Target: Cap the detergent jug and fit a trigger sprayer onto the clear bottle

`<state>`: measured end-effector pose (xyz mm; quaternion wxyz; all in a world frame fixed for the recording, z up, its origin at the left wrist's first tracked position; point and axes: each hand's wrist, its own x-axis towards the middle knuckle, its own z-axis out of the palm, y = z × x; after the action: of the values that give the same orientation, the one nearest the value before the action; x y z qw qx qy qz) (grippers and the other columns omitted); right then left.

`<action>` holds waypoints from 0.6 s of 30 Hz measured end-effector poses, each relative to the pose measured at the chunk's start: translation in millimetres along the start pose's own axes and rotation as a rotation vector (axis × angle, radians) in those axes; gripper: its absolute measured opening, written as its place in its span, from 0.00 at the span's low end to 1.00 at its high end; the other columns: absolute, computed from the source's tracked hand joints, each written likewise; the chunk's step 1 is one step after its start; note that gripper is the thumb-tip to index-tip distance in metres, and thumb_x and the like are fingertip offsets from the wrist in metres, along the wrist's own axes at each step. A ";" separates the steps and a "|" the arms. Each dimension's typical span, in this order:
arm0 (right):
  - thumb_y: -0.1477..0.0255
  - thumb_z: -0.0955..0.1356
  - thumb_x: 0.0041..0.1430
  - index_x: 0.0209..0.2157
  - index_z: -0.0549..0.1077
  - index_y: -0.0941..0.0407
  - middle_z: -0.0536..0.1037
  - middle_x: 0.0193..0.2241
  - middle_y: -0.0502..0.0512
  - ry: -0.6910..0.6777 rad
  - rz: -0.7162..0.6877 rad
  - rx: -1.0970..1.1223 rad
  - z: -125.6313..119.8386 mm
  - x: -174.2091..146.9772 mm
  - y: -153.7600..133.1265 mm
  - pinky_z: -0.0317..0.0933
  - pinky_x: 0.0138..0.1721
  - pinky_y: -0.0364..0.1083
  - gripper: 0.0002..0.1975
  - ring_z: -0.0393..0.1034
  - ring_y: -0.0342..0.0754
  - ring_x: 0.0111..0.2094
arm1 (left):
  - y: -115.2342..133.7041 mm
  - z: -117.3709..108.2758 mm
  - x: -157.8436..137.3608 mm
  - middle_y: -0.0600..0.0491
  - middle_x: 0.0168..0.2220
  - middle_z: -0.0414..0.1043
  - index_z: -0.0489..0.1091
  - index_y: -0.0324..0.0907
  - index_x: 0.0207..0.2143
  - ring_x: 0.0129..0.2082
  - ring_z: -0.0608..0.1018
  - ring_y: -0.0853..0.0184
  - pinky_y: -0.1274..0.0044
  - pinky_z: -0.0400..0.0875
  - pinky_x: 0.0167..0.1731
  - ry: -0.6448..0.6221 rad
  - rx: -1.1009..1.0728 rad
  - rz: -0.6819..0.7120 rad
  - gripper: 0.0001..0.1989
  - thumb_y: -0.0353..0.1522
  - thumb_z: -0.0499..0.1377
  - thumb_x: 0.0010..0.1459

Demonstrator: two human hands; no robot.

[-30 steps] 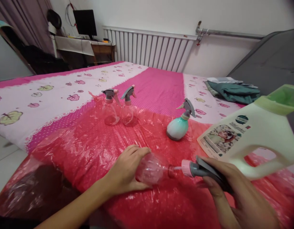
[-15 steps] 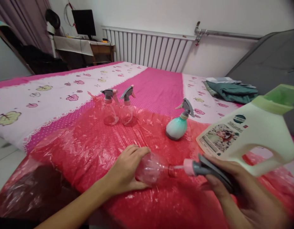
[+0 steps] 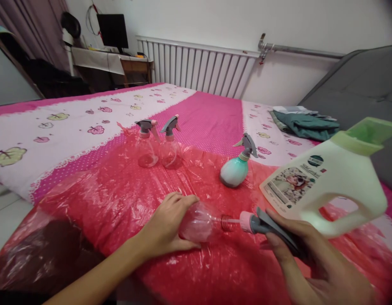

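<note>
The left hand (image 3: 165, 226) is wrapped round a clear bottle (image 3: 198, 221) lying on the red plastic sheet (image 3: 119, 199), steadying it, while the right hand (image 3: 297, 250) is closed on its trigger sprayer (image 3: 265, 224), drawn just clear of the neck; beyond stand a detergent jug (image 3: 329, 182), a teal spray bottle (image 3: 235, 169) and two clear spray bottles (image 3: 157, 146)
</note>
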<state>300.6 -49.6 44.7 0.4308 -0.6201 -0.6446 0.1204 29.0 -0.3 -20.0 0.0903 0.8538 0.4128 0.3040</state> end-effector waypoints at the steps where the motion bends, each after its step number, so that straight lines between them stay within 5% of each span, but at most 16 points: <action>1: 0.54 0.68 0.68 0.49 0.79 0.45 0.85 0.41 0.46 -0.020 0.014 0.005 -0.7 0.7 0.4 0.74 0.39 0.44 0.15 0.83 0.49 0.40 | -0.3 -0.1 0.0 0.41 0.55 0.75 0.58 0.43 0.63 0.51 0.78 0.46 0.53 0.73 0.54 -0.003 -0.004 0.012 0.46 0.49 0.76 0.50; 18: 0.57 0.68 0.68 0.46 0.80 0.49 0.85 0.40 0.50 0.009 -0.019 0.057 5.9 -2.9 -1.6 0.74 0.41 0.45 0.13 0.80 0.49 0.39 | -1.1 0.7 -1.8 0.40 0.58 0.75 0.54 0.46 0.65 0.53 0.79 0.45 0.50 0.69 0.57 -0.027 0.001 0.066 0.45 0.49 0.73 0.55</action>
<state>294.9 -50.3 41.1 0.4525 -0.6017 -0.6449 0.1318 27.9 -0.8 -21.9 0.0853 0.8711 0.3832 0.2951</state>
